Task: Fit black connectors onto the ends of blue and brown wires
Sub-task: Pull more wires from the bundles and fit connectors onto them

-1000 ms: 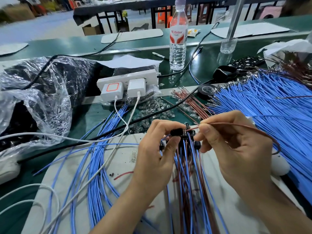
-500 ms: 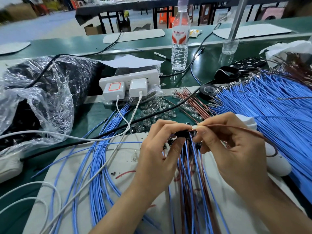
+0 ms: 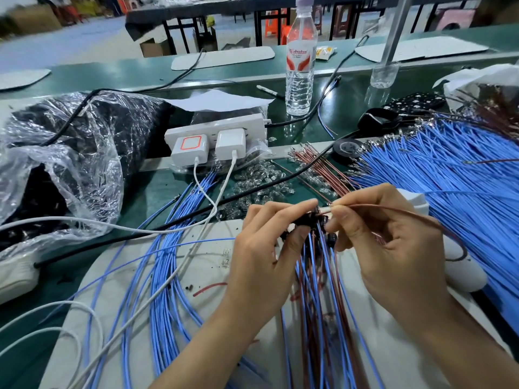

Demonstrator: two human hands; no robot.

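Right hand's (image 3: 393, 248) brown wire (image 3: 398, 210) now nearer black connector (image 3: 304, 219); "Wahaha" bottle (image 3: 300, 80) behind.

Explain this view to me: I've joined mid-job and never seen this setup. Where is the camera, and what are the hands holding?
There is no machine: a person works with bare hands, and the one picture comes from a camera on their head, looking forward and down. The left hand pinches a black connector in its fingers; the right hand pinches the end of a brown wire right at it. A bundle of blue and brown wires runs from the hands toward the person. On the green bench lie a heap of blue wires at right, loose brown wires, a white power strip, a water bottle, and a plastic bag at left.
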